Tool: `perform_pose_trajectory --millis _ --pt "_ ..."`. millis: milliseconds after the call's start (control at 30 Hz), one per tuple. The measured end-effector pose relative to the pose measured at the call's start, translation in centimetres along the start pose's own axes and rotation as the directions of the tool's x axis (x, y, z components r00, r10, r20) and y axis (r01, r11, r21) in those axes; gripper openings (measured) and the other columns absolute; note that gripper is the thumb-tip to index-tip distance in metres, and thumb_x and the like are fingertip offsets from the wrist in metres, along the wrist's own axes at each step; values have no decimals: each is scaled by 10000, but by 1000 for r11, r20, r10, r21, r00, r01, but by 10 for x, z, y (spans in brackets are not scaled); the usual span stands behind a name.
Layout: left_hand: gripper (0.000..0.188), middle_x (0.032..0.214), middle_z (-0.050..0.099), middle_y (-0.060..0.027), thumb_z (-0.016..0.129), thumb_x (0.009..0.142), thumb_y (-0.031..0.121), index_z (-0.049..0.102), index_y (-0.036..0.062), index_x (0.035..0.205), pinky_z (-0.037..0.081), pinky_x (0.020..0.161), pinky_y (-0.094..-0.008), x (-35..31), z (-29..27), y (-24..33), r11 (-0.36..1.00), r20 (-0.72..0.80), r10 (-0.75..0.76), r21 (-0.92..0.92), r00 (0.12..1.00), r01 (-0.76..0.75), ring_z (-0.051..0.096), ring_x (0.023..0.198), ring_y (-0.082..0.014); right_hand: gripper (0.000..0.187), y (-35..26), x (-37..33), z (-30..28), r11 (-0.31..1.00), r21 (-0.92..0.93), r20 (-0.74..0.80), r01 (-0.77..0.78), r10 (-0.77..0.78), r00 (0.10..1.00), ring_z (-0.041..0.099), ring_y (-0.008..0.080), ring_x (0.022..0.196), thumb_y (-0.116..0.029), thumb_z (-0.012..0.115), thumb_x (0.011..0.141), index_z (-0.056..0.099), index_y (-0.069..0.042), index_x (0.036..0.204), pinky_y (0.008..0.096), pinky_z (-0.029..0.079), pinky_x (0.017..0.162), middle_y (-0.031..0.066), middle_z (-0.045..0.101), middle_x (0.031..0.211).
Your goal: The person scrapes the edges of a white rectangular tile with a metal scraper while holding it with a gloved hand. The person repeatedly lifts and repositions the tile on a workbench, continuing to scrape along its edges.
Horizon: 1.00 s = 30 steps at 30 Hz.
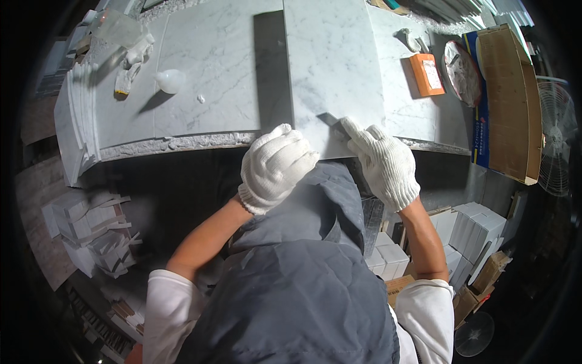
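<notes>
Both my hands wear white knit gloves and are at the near end of a long white marble slab (336,67) with grey veins. The slab lies over other marble pieces, its near edge facing my lap. My left hand (277,165) is closed, fingers curled over the slab's near left corner; its palm side is hidden. My right hand (387,162) is on the slab's near right part, fingers bent together and pointing inward. A narrow dark shape shows by its fingertips; I cannot tell whether it is a thin tool or a shadow.
On the worktop stand a whitish rounded bottle (170,81), a crumpled glove (134,64) and an orange box (427,75). A round dish (462,74) and an open cardboard box (506,103) are at right, near a fan (555,133). Stacked white tiles (94,227) lie below left.
</notes>
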<state>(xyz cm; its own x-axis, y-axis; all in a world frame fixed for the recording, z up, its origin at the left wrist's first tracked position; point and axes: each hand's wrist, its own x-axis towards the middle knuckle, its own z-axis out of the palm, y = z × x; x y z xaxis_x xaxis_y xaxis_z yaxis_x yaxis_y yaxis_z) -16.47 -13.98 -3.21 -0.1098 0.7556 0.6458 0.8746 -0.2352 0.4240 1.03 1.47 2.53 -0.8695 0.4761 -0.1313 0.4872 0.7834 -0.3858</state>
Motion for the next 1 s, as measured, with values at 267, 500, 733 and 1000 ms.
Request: perform_pose_trajectory --millis 267,500,733,1000 --pt "197 792 627 -65 760 612 58 683 102 789 566 740 -419 -4 -3 4 999 46 -53 -3 998 53 649 763 -274 443 18 30 -9 978 204 -98 47 -28 995 635 314 729 -43 616 957 637 -117 1393 382 529 674 158 653 903" --pt "218 841 656 -70 781 630 61 695 102 826 575 778 -432 -9 0 2 999 -5 -17 34 1000 17 660 800 -288 579 24 18 -8 962 77 -46 261 -258 965 649 324 748 37 594 879 649 -204 1403 390 551 680 130 652 939" --pt "150 1104 673 -108 743 938 160 740 47 1036 569 920 -439 -9 -22 -5 978 -21 -150 -151 988 146 683 1015 -325 572 10 9 -17 949 196 13 249 -256 967 677 279 740 43 576 922 645 -243 1413 371 582 664 132 666 896" --pt "303 1240 666 -152 691 992 271 720 28 1171 513 1048 -449 50 -23 -59 999 8 3 42 1000 -4 645 1176 -351 447 8 -52 4 857 511 98 70 -139 985 651 284 836 -218 672 958 631 -108 1390 386 528 752 117 663 922"
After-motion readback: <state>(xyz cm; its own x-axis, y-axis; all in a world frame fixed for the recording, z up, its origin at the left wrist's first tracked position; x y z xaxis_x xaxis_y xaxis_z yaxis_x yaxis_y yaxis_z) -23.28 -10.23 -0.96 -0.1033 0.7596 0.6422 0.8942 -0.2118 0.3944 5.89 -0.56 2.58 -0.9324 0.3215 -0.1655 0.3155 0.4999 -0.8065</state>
